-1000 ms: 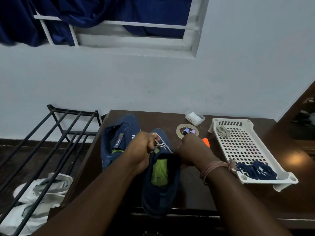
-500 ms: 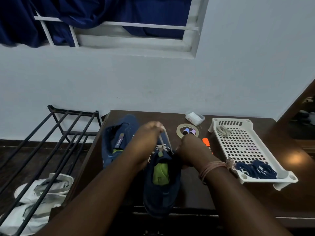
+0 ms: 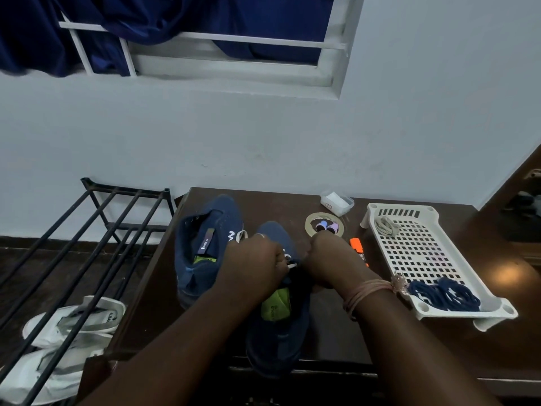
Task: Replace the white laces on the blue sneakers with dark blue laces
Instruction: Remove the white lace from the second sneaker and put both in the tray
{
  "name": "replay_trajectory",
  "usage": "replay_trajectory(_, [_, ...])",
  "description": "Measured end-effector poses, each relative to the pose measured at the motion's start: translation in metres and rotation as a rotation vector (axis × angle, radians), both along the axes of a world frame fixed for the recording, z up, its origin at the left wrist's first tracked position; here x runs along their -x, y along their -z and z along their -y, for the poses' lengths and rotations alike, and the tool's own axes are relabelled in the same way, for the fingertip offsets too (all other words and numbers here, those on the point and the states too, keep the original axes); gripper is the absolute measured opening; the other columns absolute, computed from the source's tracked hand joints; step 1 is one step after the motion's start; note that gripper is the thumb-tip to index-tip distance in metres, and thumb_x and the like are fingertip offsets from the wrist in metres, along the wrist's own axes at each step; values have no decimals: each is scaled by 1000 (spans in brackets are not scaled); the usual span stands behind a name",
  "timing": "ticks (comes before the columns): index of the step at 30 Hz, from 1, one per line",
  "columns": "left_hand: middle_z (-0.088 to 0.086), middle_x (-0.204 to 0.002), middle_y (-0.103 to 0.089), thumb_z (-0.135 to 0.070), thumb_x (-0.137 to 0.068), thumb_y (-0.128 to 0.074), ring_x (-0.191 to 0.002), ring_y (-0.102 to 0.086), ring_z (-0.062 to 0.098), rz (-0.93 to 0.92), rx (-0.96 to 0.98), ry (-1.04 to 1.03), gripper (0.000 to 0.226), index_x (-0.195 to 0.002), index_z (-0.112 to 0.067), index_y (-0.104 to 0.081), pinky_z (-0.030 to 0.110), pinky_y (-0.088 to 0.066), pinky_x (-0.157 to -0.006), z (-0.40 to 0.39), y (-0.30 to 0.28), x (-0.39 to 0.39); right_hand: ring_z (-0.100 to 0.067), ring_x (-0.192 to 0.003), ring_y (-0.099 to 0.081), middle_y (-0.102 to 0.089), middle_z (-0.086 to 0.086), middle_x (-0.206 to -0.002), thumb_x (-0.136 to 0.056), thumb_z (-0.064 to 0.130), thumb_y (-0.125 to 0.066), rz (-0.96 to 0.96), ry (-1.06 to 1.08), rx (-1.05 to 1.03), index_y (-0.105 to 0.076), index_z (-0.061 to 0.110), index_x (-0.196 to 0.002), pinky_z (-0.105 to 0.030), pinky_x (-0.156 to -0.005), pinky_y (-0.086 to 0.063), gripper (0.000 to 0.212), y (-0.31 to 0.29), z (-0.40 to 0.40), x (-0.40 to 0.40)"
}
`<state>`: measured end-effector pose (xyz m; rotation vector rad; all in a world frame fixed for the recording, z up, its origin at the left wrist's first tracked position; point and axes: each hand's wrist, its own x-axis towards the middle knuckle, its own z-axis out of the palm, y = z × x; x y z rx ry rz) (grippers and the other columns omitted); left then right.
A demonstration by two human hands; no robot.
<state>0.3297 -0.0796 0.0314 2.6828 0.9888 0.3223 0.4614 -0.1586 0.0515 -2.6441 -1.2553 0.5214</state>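
Note:
Two blue sneakers lie on the dark wooden table (image 3: 328, 332). The near sneaker (image 3: 278, 332) has a green insole and sits between my hands. My left hand (image 3: 254, 265) pinches its white lace (image 3: 291, 265) over the eyelets, and a loop of that lace shows at the hand's far side. My right hand (image 3: 328, 265) grips the sneaker's right side near the tongue. The other sneaker (image 3: 205, 247) lies to the left with no lace in sight. Dark blue laces (image 3: 443, 294) are heaped in the near end of a white perforated tray (image 3: 409, 244).
A pale lace bundle (image 3: 386, 227) lies in the tray's far end. An orange marker (image 3: 357, 248), a tape ring (image 3: 323, 225) with small spools and a small plastic box (image 3: 336, 202) sit behind my hands. A black metal rack (image 3: 87, 244) stands left, over white sneakers (image 3: 67, 332).
My left hand lifted away from the sneaker, drawing white lace upward, then came back down to the eyelets. My right hand stayed on the sneaker.

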Motion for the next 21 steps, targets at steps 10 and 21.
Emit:
replay_trajectory(10, [12, -94, -59, -11, -99, -58, -75, -57, 13, 1156, 1184, -2, 7, -96, -8, -63, 28, -51, -73, 1, -60, 6, -22, -73, -49, -41, 0, -66, -94, 19, -57, -65, 24, 10, -59, 4, -94, -25, -65, -40, 15, -5, -1, 0])
replay_trajectory(21, [8, -131, -66, -5, -103, -44, -129, -58, 19, 1281, 1369, 175, 24, -122, -3, -59, 36, -44, -111, -4, -74, 6, -21, -80, -59, -52, 0, -75, -92, 23, -61, -72, -25, -30, -57, 10, -92, -26, -64, -41, 14, -5, -2, 5])
